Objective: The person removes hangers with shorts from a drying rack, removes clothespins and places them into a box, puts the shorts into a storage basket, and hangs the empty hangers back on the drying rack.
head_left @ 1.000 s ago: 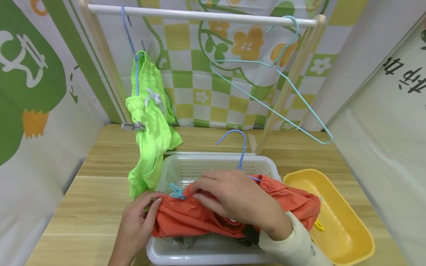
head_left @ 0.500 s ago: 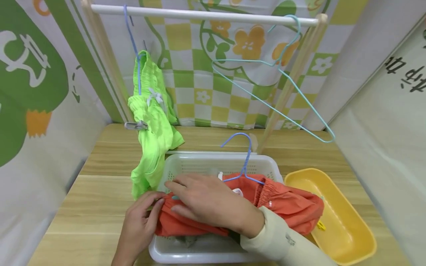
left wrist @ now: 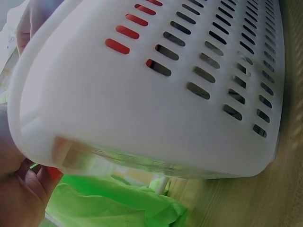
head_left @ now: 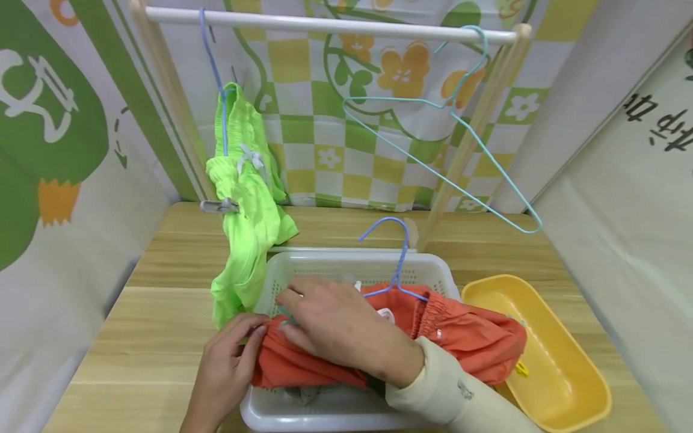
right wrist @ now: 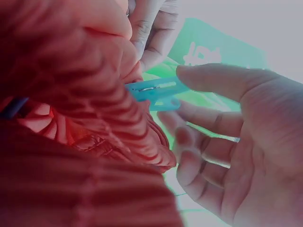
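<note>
An orange garment (head_left: 465,337) lies across a white perforated basket (head_left: 325,258), threaded on a blue wire hanger (head_left: 397,252) whose hook stands up above it. My left hand (head_left: 254,334) pinches the garment's left end at the basket's corner. My right hand (head_left: 289,313) lies over that same end. In the right wrist view a blue clip (right wrist: 154,90) bites the gathered orange fabric (right wrist: 71,94), and my right fingertips (right wrist: 208,78) close on the clip from above and below. The left wrist view shows mostly the basket's side wall (left wrist: 165,94).
A green garment (head_left: 246,198) hangs on a blue hanger from the white rail (head_left: 325,24), with a grey clip (head_left: 216,206) on it. A bare light-blue hanger (head_left: 433,150) hangs at the right. A yellow tub (head_left: 541,355) stands right of the basket on the wooden table (head_left: 135,325).
My right hand has slid left along the orange garment to its left end and now covers the blue clip. The left hand has stayed put.
</note>
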`<state>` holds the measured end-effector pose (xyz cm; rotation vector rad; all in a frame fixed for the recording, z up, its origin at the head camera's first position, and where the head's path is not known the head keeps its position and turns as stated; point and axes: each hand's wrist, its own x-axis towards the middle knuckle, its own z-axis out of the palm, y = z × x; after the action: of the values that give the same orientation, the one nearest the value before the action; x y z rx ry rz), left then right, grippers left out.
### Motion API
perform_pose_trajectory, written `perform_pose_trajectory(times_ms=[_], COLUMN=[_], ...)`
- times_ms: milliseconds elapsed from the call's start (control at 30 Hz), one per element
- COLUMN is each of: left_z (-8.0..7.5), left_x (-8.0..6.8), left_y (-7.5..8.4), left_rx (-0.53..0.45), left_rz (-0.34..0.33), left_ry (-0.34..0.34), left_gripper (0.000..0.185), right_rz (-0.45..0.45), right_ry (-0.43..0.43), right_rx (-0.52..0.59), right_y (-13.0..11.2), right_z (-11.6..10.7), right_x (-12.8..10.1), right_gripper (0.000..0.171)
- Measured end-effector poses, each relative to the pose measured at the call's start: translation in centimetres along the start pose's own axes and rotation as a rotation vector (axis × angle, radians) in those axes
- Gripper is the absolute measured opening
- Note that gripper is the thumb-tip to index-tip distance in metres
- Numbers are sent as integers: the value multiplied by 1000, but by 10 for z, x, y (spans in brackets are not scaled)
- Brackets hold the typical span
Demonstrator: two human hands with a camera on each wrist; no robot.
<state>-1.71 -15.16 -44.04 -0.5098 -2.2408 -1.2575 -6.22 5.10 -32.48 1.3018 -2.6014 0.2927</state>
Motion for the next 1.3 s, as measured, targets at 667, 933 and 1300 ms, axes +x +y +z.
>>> perform_pose_trajectory(times_ms=[667,933,1300], left_z=[-1,-2,-2], left_x=[0,1,2], left_y=[0,3,4], left_rx=[-10,-9,14], left_rz=[-50,-84,-100], left_ry=[-26,-41,-36], left_gripper=[33,29,27], right_rz=[-162,-155,-126], right_ry=[52,102,211], right_rx=[2,115,204], right_y=[7,9,16], right_z=[-2,-7,-22], right_x=[-5,-8,-25], right_gripper=[20,17,30])
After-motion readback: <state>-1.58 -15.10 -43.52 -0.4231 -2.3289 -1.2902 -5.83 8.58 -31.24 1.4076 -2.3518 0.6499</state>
